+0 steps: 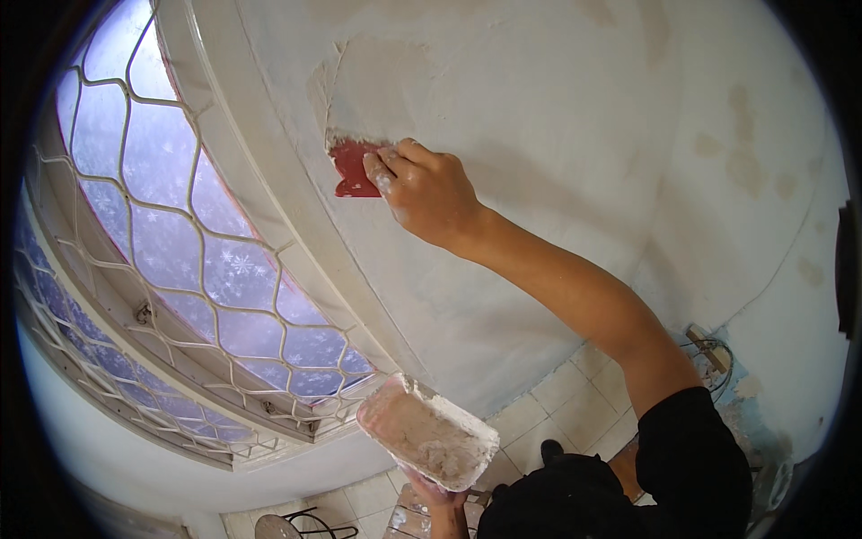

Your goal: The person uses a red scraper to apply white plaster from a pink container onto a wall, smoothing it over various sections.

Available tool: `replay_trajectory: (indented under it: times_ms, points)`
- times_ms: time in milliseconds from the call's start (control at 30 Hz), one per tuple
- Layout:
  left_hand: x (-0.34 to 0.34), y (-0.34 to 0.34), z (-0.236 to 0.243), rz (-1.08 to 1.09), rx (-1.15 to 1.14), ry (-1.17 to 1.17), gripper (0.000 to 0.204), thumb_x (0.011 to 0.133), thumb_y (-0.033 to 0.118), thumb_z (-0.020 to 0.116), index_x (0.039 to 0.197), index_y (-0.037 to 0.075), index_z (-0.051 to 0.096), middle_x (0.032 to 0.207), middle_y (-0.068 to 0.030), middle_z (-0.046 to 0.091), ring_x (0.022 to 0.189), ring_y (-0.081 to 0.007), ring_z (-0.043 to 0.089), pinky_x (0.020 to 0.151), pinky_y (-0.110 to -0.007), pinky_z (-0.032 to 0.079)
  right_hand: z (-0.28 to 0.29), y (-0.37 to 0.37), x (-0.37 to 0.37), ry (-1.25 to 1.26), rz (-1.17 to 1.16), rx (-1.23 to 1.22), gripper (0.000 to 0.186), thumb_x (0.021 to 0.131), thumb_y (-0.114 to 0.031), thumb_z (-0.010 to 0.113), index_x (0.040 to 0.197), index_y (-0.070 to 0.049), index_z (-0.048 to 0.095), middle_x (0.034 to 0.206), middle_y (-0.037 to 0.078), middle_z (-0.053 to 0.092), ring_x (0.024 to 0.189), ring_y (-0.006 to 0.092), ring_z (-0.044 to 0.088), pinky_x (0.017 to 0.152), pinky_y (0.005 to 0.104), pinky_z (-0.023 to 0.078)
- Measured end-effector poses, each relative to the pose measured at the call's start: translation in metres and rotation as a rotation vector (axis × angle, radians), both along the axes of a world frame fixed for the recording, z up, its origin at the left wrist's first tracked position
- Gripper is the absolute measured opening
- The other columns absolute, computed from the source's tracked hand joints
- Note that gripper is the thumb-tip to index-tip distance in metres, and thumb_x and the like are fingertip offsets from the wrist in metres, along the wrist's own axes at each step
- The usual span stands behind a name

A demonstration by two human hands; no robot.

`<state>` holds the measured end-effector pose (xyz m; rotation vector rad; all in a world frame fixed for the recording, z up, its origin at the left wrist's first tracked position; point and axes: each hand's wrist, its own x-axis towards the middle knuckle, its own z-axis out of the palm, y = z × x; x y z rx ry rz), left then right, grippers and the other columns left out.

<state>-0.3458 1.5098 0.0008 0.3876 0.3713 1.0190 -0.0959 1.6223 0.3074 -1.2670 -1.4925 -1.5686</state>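
My right hand (431, 193), its fingers dusted with white, is closed around a red plastic spreader (353, 166). The spreader's upper edge carries filler and lies against the wall, just below a damp-looking patch of filler (377, 85) with a raised ridge on its left side. Low in the view, my left hand (438, 492) grips a rectangular tub (381, 406) from underneath, its fingers partly hidden by it. The tub's rim is crusted white, and beige filler (440, 454) lies inside.
To the left is a window (215, 225) behind a cream wavy metal grille. Below are a tiled floor (530, 427), a round stool (277, 526) and a spattered wooden surface (409, 521). A piece of wood and dark cable (723, 359) sit by the wall at right.
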Motion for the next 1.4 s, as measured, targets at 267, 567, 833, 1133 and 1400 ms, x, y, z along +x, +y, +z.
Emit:
replay_trajectory:
  times_ms: [267,567,833,1133,1400]
  points:
    - [-0.002,-0.005,0.001,0.014,-0.011,-0.004,0.071,0.088,0.064,0.035,0.139,0.014,0.035,0.131,-0.0077,0.048,0.114,-0.0327,0.052,0.091,-0.052,0.047,0.075,0.003,0.025,-0.035,0.046,0.432,0.025,0.071,-0.008,0.062,0.094,-0.005,0.068,0.090,0.003,0.064,0.083,0.0198,0.057,0.061,0.0325,0.051]
    - [0.006,-0.011,0.012,0.076,0.003,-0.025,0.071,0.088,0.064,0.034,0.139,0.014,0.034,0.130,-0.0089,0.049,0.114,-0.0332,0.053,0.091,-0.052,0.047,0.021,0.043,0.052,-0.189,-0.058,0.285,0.038,0.068,-0.008,0.063,0.105,-0.001,0.066,0.112,0.009,0.062,0.088,0.0240,0.054,0.076,0.0370,0.054]
    - [0.002,-0.010,0.010,0.042,0.000,-0.061,0.069,0.089,0.063,0.033,0.138,0.014,0.035,0.129,-0.0094,0.049,0.114,-0.0338,0.052,0.093,-0.052,0.045,0.077,-0.020,0.048,0.229,0.113,0.133,0.023,0.076,-0.011,0.062,0.097,-0.011,0.070,0.088,0.005,0.068,0.075,0.0208,0.059,0.062,0.0319,0.052]
    - [0.007,-0.012,0.013,0.066,0.008,-0.057,0.068,0.090,0.061,0.034,0.139,0.015,0.034,0.133,-0.0076,0.047,0.117,-0.0322,0.050,0.095,-0.053,0.044,0.098,0.004,0.029,0.195,-0.017,0.040,0.013,0.080,-0.016,0.061,0.086,-0.007,0.069,0.079,0.012,0.066,0.075,0.0269,0.061,0.064,0.0393,0.049]
    - [0.000,-0.007,-0.002,0.012,0.047,-0.027,0.071,0.089,0.064,0.034,0.140,0.014,0.032,0.132,-0.0089,0.047,0.117,-0.0334,0.050,0.094,-0.054,0.044,0.004,-0.001,0.023,-0.152,0.047,-0.064,0.030,0.069,-0.008,0.063,0.099,-0.007,0.070,0.091,0.004,0.069,0.080,0.0175,0.060,0.064,0.0300,0.053]
